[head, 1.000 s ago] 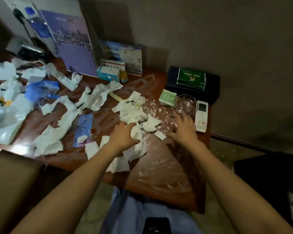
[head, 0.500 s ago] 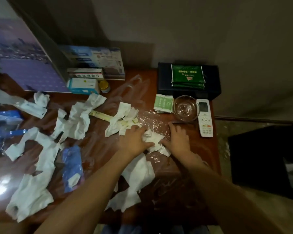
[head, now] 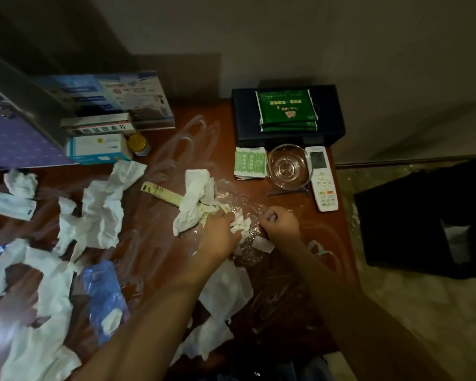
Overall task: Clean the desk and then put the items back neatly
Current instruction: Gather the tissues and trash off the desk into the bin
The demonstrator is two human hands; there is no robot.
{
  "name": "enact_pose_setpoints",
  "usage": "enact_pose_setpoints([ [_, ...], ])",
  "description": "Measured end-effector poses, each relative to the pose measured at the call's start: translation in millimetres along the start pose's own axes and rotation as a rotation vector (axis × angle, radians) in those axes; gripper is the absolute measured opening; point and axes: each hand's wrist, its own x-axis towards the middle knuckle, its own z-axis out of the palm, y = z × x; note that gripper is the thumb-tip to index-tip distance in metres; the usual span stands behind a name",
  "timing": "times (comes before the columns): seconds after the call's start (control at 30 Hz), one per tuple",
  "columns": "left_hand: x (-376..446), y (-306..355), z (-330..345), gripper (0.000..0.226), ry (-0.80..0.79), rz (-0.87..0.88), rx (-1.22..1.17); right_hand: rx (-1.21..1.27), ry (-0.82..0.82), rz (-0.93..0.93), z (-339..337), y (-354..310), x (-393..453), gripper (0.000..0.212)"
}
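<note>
Torn white tissue scraps [head: 99, 213] and clear plastic film [head: 231, 196] litter the brown desk [head: 338, 259]. My left hand [head: 217, 237] grips a crumpled wad of white tissue [head: 239, 225] near the desk's middle. My right hand [head: 279, 224] is curled into a fist just right of it, pinching the clear film. A yellow strip [head: 160, 192] lies partly under a tissue clump [head: 195, 199]. A small tissue piece [head: 263, 244] sits under my right wrist.
A glass bowl [head: 289, 166], white remote [head: 323, 178], green-white sachets [head: 249, 162] and a dark box [head: 330, 114] with green packets [head: 286, 110] stand at the right back. Medicine boxes [head: 99, 138] and a yellow-capped jar [head: 138, 144] are at the back left. A black bin [head: 412, 218] is on the floor right.
Both hands drew together, gathering tissue and film. My right hand went from flat on the desk to a closed fist. The view shifted right, toward the bin.
</note>
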Motion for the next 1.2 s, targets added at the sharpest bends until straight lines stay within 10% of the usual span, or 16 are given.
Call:
enact_pose_setpoints([
  [1.2, -64.0, 149.3, -64.9, 0.025, 0.169, 0.377, -0.097, 0.431, 0.441, -0.126, -130.6, 19.0, -119.7, 0.026],
])
